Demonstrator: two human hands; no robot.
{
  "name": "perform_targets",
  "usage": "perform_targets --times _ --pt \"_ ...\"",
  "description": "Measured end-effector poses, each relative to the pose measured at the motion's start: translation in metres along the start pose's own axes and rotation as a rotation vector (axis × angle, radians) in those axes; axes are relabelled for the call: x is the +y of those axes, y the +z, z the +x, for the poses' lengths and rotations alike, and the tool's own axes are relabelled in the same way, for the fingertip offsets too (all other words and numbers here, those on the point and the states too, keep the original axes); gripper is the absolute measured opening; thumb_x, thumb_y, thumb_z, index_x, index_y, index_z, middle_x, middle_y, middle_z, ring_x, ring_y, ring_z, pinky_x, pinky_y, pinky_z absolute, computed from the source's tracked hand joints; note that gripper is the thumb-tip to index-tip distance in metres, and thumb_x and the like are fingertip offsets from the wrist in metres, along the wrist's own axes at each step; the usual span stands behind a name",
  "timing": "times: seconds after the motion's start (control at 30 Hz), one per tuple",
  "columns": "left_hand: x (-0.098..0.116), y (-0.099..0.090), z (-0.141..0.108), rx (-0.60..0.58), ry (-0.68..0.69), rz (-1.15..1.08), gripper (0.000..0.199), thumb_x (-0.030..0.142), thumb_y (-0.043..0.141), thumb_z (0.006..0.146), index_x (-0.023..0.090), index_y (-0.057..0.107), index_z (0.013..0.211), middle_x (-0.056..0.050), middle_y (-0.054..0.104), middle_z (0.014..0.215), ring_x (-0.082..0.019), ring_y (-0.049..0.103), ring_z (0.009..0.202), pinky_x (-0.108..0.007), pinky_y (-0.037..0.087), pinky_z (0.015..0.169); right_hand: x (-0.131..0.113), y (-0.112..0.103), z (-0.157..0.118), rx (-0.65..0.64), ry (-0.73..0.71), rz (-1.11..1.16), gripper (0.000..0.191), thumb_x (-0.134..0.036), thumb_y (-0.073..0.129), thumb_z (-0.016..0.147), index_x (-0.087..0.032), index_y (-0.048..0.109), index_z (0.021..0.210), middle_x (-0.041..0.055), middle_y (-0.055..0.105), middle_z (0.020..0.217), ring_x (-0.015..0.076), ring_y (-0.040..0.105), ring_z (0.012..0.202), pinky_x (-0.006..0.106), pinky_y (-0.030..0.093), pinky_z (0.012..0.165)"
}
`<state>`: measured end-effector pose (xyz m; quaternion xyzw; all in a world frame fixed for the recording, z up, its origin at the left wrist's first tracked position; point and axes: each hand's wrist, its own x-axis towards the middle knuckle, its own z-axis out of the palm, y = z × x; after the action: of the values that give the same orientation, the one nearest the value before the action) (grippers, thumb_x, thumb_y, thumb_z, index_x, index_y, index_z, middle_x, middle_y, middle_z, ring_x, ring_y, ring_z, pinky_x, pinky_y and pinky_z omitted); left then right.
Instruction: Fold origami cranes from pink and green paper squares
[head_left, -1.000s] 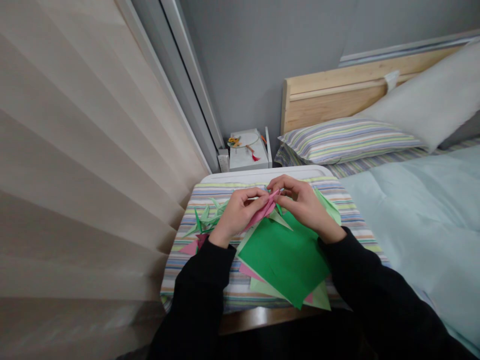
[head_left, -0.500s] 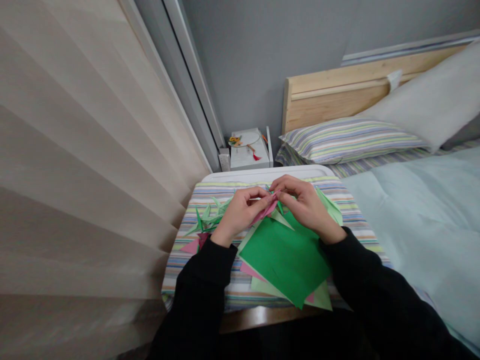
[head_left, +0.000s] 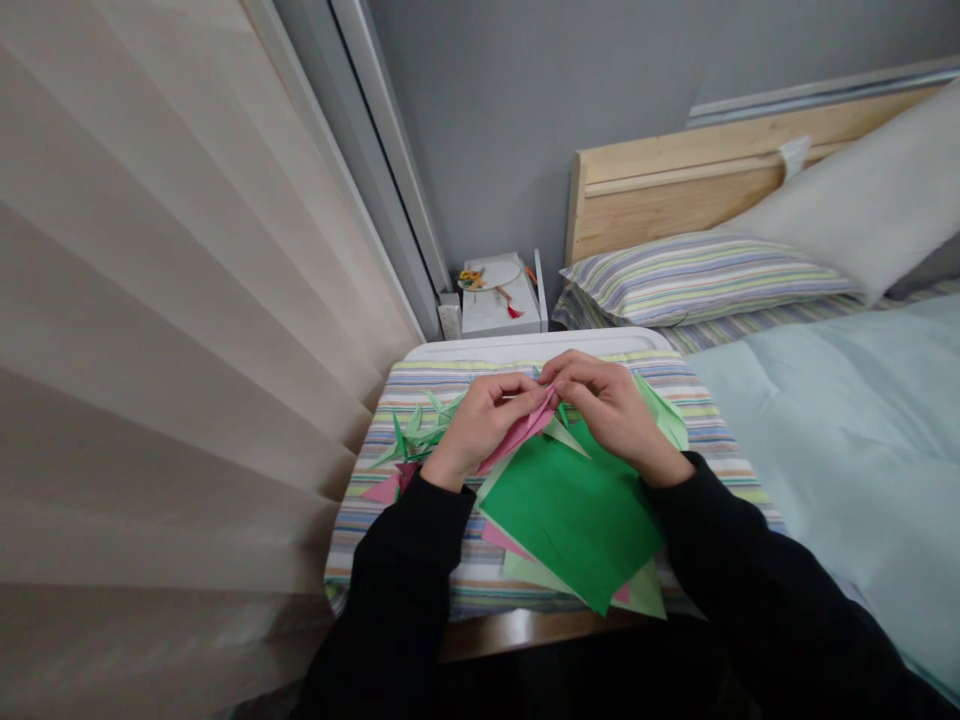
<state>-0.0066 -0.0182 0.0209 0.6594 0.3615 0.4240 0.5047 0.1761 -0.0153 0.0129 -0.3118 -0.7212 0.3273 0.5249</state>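
Left hand [head_left: 487, 420] and right hand [head_left: 607, 405] meet near the middle of the far edge of the desk [head_left: 540, 345], fingertips pinching a narrow folded piece of pink paper [head_left: 521, 432] between them. Compared with half a second ago, more of its flank shows below the left thumb, so it appears slightly turned; I judge its folding to be still under way. A flat dark-green square paper sheet [head_left: 570, 510] lies from below the hands toward the near edge, and folded green paper shapes [head_left: 427, 425] cluster toward the left edge.
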Motion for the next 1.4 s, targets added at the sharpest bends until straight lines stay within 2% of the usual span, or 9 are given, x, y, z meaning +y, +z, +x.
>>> perform_targets --times 0.17,0.27,0.37,0.53,0.63,0.8,1.03,1.17,1.4 --pt "0.0004 -0.0012 0.0005 -0.002 -0.027 -0.053 0.025 0.036 0.071 0.082 0.017 0.065 0.065 0.001 0.057 0.066 -0.014 0.048 0.066 -0.029 0.038 0.070 -0.0004 -0.0003 -0.0003 0.006 0.090 0.066 0.018 -0.021 0.061 0.087 -0.020 0.065 0.070 0.0056 0.069 0.094 0.0201 0.065 0.090 0.034 0.048 0.077" --pt "-0.0006 -0.0029 0.0008 -0.004 -0.060 -0.060 0.027 0.036 0.071 0.080 0.017 0.063 0.063 0.000 0.055 0.065 -0.014 0.046 0.063 -0.029 0.036 0.067 0.0012 -0.0010 -0.0014 -0.055 0.126 0.108 0.008 -0.025 0.067 0.086 -0.020 0.066 0.080 0.0054 0.068 0.099 0.0208 0.064 0.095 0.033 0.049 0.079" --pt "-0.0019 -0.0047 0.0006 -0.007 -0.089 -0.072 0.028 0.039 0.071 0.080 0.017 0.062 0.064 0.000 0.053 0.064 -0.013 0.044 0.061 -0.029 0.035 0.064 0.0024 -0.0023 -0.0019 -0.110 0.118 0.110 0.008 -0.028 0.070 0.087 -0.021 0.067 0.083 0.0061 0.068 0.104 0.0220 0.064 0.100 0.034 0.050 0.081" --pt "-0.0020 -0.0046 0.0002 -0.045 -0.056 -0.003 0.032 0.041 0.068 0.086 0.017 0.060 0.066 0.000 0.053 0.065 -0.013 0.047 0.062 -0.028 0.038 0.063 0.0021 -0.0037 -0.0006 -0.119 0.097 0.068 0.008 -0.022 0.068 0.085 -0.020 0.068 0.078 0.0070 0.068 0.104 0.0221 0.064 0.098 0.034 0.048 0.079" --pt "-0.0011 -0.0025 0.0002 -0.063 -0.018 0.003 0.029 0.043 0.068 0.088 0.017 0.063 0.076 0.000 0.058 0.074 -0.013 0.054 0.067 -0.027 0.044 0.066 0.0018 -0.0039 0.0006 -0.065 0.083 0.034 0.013 -0.019 0.065 0.082 -0.019 0.066 0.069 0.0066 0.069 0.097 0.0209 0.064 0.090 0.034 0.047 0.076" --pt "-0.0018 0.0000 -0.0002 -0.057 -0.071 -0.025 0.031 0.046 0.074 0.085 0.015 0.068 0.090 -0.003 0.066 0.079 -0.014 0.060 0.066 -0.026 0.048 0.063 0.0024 -0.0047 0.0013 -0.035 0.068 -0.066 0.020 -0.015 0.060 0.080 -0.020 0.061 0.061 0.0059 0.068 0.089 0.0205 0.063 0.084 0.033 0.046 0.074" --pt "-0.0038 -0.0028 0.0004 -0.083 -0.053 0.058 0.033 0.046 0.071 0.087 0.013 0.074 0.084 -0.004 0.070 0.076 -0.015 0.063 0.066 -0.027 0.048 0.064 0.0034 -0.0059 0.0000 -0.050 0.059 -0.098 0.005 -0.015 0.061 0.080 -0.020 0.064 0.079 0.0058 0.069 0.094 0.0222 0.064 0.093 0.033 0.047 0.076" --pt "-0.0032 -0.0032 0.0010 -0.057 -0.030 0.082 0.034 0.046 0.072 0.086 0.012 0.073 0.080 -0.004 0.069 0.077 -0.014 0.061 0.069 -0.027 0.049 0.068 0.0032 -0.0064 0.0002 -0.051 0.020 -0.092 0.008 -0.014 0.061 0.080 -0.019 0.063 0.075 0.0064 0.069 0.094 0.0216 0.064 0.092 0.033 0.047 0.077" --pt "-0.0011 -0.0026 0.0005 -0.043 0.005 0.091 0.027 0.040 0.073 0.085 0.013 0.074 0.081 -0.004 0.072 0.082 -0.015 0.062 0.075 -0.027 0.048 0.074 0.0016 -0.0063 0.0001 -0.066 0.104 0.042 0.013 -0.016 0.061 0.080 -0.018 0.066 0.068 0.0072 0.068 0.096 0.0203 0.062 0.088 0.032 0.044 0.073"
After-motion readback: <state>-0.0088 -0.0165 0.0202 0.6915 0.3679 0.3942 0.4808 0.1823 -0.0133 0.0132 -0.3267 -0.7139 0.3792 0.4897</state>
